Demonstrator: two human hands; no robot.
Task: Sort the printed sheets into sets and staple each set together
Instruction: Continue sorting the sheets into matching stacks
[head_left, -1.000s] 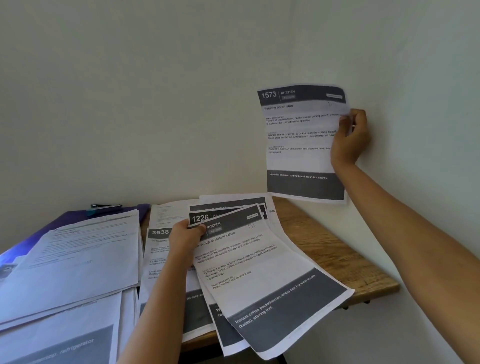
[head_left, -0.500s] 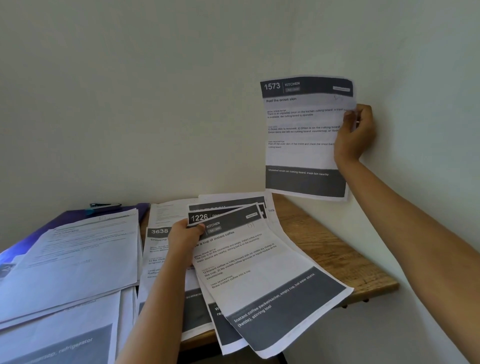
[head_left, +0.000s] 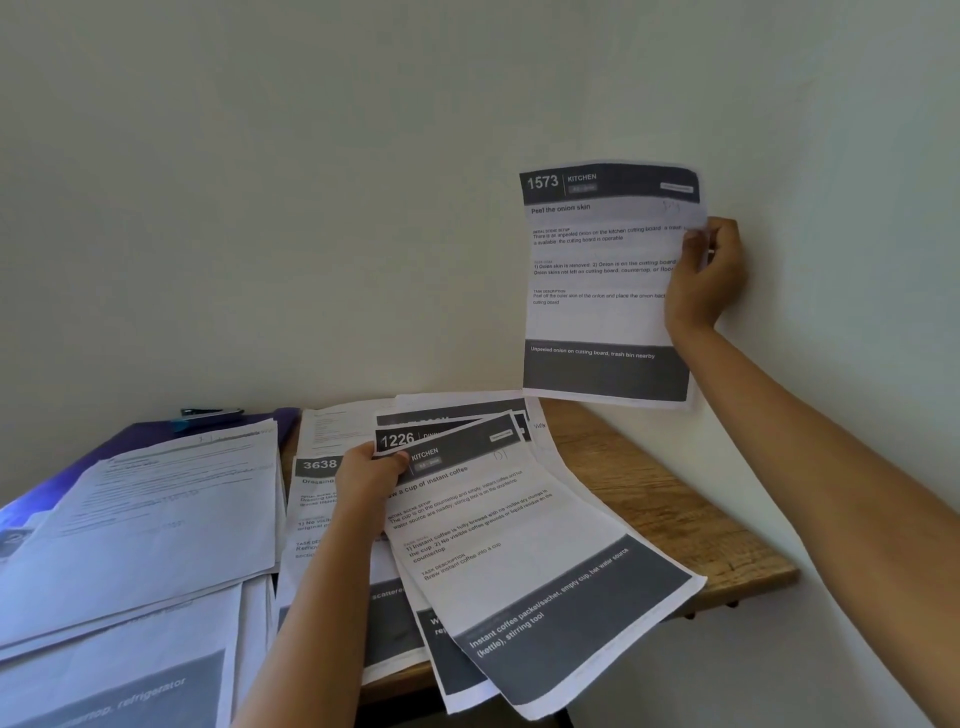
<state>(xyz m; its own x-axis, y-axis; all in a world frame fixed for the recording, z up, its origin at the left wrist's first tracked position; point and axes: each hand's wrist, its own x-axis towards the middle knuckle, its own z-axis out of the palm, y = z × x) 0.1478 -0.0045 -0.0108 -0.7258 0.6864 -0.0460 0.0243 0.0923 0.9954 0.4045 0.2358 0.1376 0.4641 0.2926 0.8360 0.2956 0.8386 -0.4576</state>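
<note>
Two hands (head_left: 706, 275), flat rectangular sheets (head_left: 602, 291)

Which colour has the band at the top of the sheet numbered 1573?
Dark grey with white print, on the raised printed sheet 1573; the head view shows it.

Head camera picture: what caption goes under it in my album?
Right hand lifts sheet 1573; left hand holds fanned sheets.

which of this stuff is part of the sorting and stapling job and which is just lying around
For the job:
sheet 1573 in right hand
fanned sheets in left hand
sheet 3638
paper stack

Lying about:
purple folder
pen
</note>
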